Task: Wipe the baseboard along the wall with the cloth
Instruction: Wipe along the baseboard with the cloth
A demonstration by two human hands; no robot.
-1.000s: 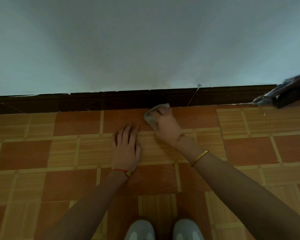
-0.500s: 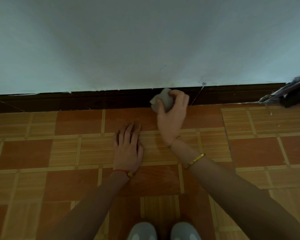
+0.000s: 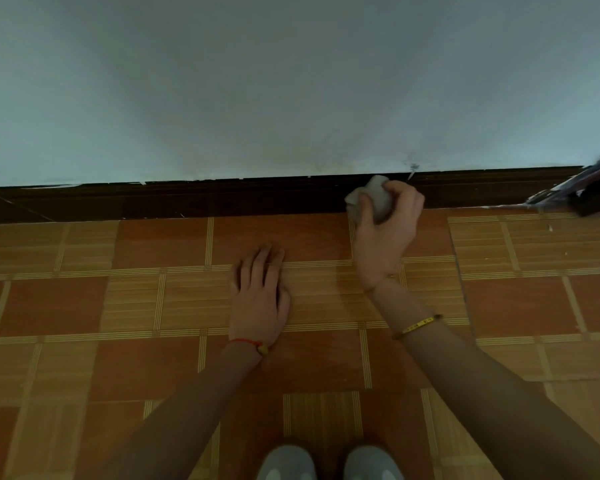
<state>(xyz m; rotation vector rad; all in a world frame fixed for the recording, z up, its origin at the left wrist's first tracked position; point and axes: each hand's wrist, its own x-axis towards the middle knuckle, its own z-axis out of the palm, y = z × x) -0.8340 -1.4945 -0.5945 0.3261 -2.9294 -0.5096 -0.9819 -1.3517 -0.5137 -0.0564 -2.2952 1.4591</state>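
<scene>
A dark brown baseboard point(image 3: 222, 199) runs along the foot of a pale wall point(image 3: 291, 81). My right hand point(image 3: 387, 233) grips a crumpled grey cloth point(image 3: 374, 197) and presses it against the baseboard, a little right of centre. My left hand point(image 3: 260, 296) lies flat on the tiled floor, fingers spread slightly, palm down, holding nothing. It rests below and to the left of the cloth.
The floor point(image 3: 153, 306) is orange and tan patterned tile. A dark object point(image 3: 589, 188) with pale smears leans at the baseboard at the far right edge. My two grey shoe tips point(image 3: 329, 462) show at the bottom centre.
My right hand lifted the cloth from the floor up onto the baseboard and slid it rightwards along it. My left hand stayed flat on the floor.
</scene>
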